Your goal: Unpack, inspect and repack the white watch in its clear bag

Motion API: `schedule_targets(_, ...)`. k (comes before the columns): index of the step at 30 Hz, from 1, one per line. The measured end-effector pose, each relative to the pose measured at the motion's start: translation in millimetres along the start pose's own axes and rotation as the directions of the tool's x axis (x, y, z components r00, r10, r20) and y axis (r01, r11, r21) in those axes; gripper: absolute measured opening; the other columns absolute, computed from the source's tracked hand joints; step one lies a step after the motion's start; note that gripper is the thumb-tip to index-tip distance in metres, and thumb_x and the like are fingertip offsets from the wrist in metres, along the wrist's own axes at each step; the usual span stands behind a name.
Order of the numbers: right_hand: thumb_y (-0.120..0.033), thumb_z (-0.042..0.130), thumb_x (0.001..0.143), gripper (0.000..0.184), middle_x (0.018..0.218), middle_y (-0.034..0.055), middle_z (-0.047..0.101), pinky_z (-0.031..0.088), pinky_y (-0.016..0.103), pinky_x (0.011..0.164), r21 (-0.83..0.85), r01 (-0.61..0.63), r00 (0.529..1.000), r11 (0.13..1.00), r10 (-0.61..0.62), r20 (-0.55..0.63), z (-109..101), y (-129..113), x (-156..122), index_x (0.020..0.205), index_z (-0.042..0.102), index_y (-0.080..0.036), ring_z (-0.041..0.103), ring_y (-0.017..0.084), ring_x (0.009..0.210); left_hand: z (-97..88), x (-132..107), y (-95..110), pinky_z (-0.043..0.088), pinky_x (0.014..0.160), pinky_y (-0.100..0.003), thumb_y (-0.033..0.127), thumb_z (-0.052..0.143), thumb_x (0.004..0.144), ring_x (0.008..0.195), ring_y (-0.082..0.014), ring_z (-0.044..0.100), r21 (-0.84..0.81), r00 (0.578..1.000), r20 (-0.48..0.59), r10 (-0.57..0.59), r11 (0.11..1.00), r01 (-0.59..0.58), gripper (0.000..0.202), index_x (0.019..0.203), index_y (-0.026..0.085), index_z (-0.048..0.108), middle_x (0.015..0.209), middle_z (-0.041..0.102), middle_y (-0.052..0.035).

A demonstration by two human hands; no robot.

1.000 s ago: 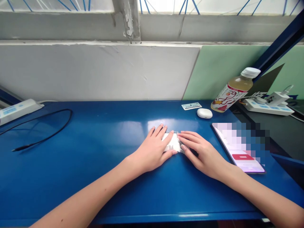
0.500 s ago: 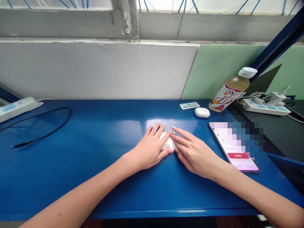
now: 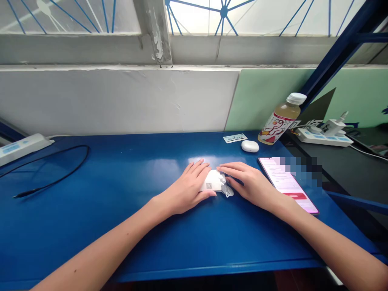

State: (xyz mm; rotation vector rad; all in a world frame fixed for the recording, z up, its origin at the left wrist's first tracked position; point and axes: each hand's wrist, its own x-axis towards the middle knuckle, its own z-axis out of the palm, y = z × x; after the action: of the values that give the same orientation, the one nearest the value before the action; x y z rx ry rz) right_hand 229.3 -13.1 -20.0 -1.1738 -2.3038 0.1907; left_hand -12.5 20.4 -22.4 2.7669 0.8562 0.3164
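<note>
A small flat white packet (image 3: 214,180) lies on the blue table, with a grey printed square on its face. Crinkled clear plastic (image 3: 226,188) sticks out at its right end. My left hand (image 3: 190,185) holds the packet's left part, fingers laid over the top and thumb along the near edge. Part of the packet is hidden beneath that hand. At the right end is my right hand (image 3: 247,180), its fingers stretched out and thumb apart, the fingertips at the plastic; whether they touch it I cannot tell.
A lit phone (image 3: 287,184) lies right of my right hand. Behind are a white earbud case (image 3: 250,146), a card (image 3: 235,138) and a drink bottle (image 3: 279,121). Power strips stand left (image 3: 22,146) and right (image 3: 324,136). A black cable (image 3: 65,173) curls at left.
My right hand has shifted off the packet's face, its fingers now straighter. More of the packet and its plastic end shows. The whole view has tilted up slightly.
</note>
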Motion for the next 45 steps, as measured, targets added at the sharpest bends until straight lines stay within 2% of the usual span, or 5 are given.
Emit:
schedule_targets(11,-0.031,0.068,0.087,0.011,0.087,0.0049,0.072,0.056,0.032,0.064,0.476,-0.149,0.916,0.867,0.302,-0.263,-27.5,-8.8,8.2,0.089,0.076,-0.023,0.067,0.020,0.078,-26.2,-2.9,4.6,0.045,0.103,-0.041,0.048,0.030,0.104,0.123,-0.0267,0.055,-0.471,0.969,-0.247,-0.006,0.875,-0.114,0.048,0.134,0.017,0.052,0.136,0.057,-0.0133)
schedule_targets(21,-0.040,0.067,0.086,0.025,0.079,0.0057,0.072,0.059,0.030,0.057,0.654,-0.359,0.863,0.666,0.504,-0.040,-15.4,-11.4,10.9,0.089,0.074,-0.016,0.066,0.018,0.066,-21.3,6.4,9.4,0.057,0.067,-0.028,0.036,0.060,0.092,0.071,-0.0170,0.065,-0.706,0.872,-0.247,-0.422,0.695,0.137,0.023,0.090,0.016,0.070,0.075,0.065,-0.0016)
schedule_targets(29,-0.036,0.060,0.090,0.026,0.089,0.0076,0.073,0.062,0.034,0.059,0.551,-0.401,0.871,0.732,0.491,-0.018,-1.3,0.0,5.3,0.105,0.071,-0.017,0.070,0.020,0.069,-18.3,0.9,-7.6,0.052,0.065,-0.025,0.028,0.058,0.093,0.069,-0.0147,0.066,-0.166,0.848,-0.476,-0.234,0.970,0.175,0.013,0.092,0.019,0.067,0.081,0.072,-0.0013)
schedule_targets(38,-0.046,0.066,0.085,0.057,0.134,0.0172,0.060,0.049,0.051,0.101,0.024,0.001,0.995,1.000,-0.004,0.101,-9.5,-26.1,-2.3,0.132,0.057,-0.016,0.053,0.034,0.126,-24.4,-1.0,-19.7,0.052,0.070,-0.029,0.019,0.054,0.092,0.082,-0.0198,0.068,0.123,0.948,-0.299,-0.113,0.980,0.156,0.015,0.087,0.019,0.068,0.093,0.073,-0.0042)
schedule_targets(45,-0.045,0.058,0.091,0.069,0.154,0.0179,0.040,0.039,0.052,0.112,-0.009,0.011,0.985,1.000,-0.010,0.173,4.4,-15.0,-7.3,0.149,0.037,-0.015,0.033,0.033,0.144,-27.3,-0.7,-25.4,0.053,0.072,-0.029,0.020,0.048,0.095,0.084,-0.0197,0.068,0.205,0.975,-0.216,-0.061,0.973,0.107,0.024,0.088,0.019,0.071,0.094,0.073,-0.0059)
